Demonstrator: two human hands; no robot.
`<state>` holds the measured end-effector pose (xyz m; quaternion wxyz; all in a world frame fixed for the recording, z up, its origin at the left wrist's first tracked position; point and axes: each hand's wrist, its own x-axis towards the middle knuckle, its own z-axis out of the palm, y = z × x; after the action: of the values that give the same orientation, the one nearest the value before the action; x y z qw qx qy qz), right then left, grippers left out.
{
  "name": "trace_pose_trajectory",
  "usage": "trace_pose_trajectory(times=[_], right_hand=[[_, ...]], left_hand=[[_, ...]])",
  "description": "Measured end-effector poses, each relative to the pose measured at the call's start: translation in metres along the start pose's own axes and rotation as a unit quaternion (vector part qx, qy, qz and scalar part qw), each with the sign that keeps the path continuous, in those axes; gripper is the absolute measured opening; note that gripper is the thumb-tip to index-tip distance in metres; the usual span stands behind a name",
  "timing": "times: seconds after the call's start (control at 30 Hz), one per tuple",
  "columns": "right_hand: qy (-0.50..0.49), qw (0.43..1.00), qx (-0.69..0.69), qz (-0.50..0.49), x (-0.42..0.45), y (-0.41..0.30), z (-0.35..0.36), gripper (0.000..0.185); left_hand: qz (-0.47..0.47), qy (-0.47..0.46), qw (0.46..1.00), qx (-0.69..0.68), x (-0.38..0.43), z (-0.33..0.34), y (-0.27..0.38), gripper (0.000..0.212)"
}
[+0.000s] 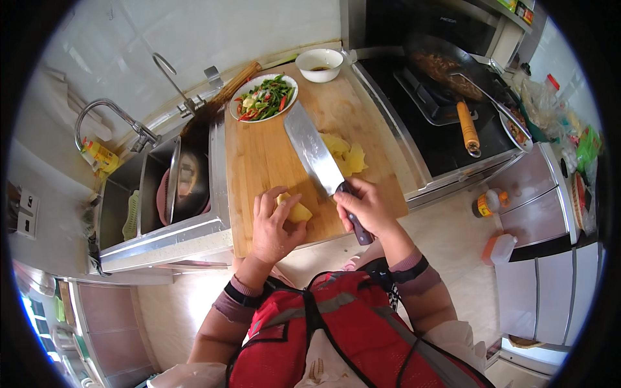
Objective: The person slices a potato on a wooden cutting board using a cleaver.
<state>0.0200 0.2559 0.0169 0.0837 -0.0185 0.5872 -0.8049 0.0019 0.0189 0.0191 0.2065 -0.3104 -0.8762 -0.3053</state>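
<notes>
My right hand (365, 206) grips the dark handle of a kitchen cleaver (313, 148), whose broad blade points away from me over a wooden cutting board (257, 165). My left hand (275, 225) rests on a peeled yellow piece of food (298, 212), perhaps potato, with the fingers curled around it. Thin yellow slices (347, 154) lie in a loose pile on the board, right of the blade. Beyond the blade's tip, a white plate (234, 105) holds cut green and red peppers (267, 97) with some pale pieces. A white bowl (320, 60) with a little dark liquid stands at the board's far edge.
To the left is a steel sink (162, 242) with a pan lid and a pink basin inside. A straw brush (228, 92) lies behind it. On the right, a wok (439, 70) with food and a spatula sits on the black stove (417, 145). Bottles (490, 202) stand below.
</notes>
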Motion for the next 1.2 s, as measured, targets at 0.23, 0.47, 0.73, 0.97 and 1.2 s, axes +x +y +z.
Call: trace_pose_trajectory(times=[0.23,0.47,0.73,0.97,1.2], right_hand=[[-0.041,0.936,-0.297,-0.186,-0.013,0.012,0.019,0.042],[-0.039,0.936,-0.301,-0.179,-0.011,0.021,0.017,0.044],[-0.049,0.963,-0.239,-0.117,-0.014,0.014,0.015,0.043],[-0.059,0.977,-0.180,-0.093,-0.013,0.019,0.013,0.044],[-0.050,0.977,-0.181,-0.105,-0.016,0.020,0.014,0.042]], left_hand=[[-0.008,-0.004,1.000,-0.021,-0.001,0.004,-0.007,0.047],[-0.014,-0.001,0.999,-0.032,0.003,0.005,-0.005,0.040],[-0.038,-0.003,0.998,-0.053,0.000,0.009,-0.012,0.039],[-0.057,-0.016,0.997,-0.052,0.000,0.013,-0.017,0.046],[-0.064,-0.015,0.996,-0.055,-0.002,0.010,-0.017,0.039]])
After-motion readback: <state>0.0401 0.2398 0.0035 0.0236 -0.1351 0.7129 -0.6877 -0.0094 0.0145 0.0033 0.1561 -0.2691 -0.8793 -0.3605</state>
